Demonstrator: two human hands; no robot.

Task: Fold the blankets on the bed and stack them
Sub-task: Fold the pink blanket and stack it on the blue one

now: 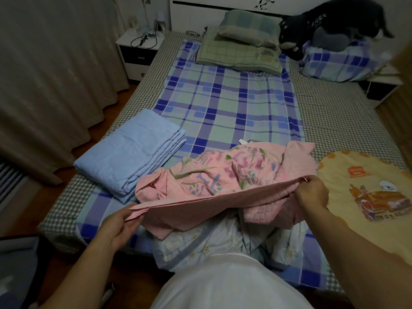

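Pink blanket (223,175): edge stretched taut, likely to align a fold.
Left hand (120,226): pinching one corner.
Right hand (312,192): pinching the other.
Blue blanket (131,155): folded, probably the stack's base.

The bed (330,112) carries a plaid sheet (225,103), with a folded blue blanket (129,155) left of the crumpled pink blanket (225,172), a yellow blanket (367,192) right of it, and pillows (240,47) beyond.

Pink blanket (223,175): quilted cloth, matt, stitched texture, floral print on one face. Blue blanket (131,157): soft matt quilted cloth. Bed sheet (234,101): smooth woven plaid cloth. Floor (58,197): wood, slight sheen.
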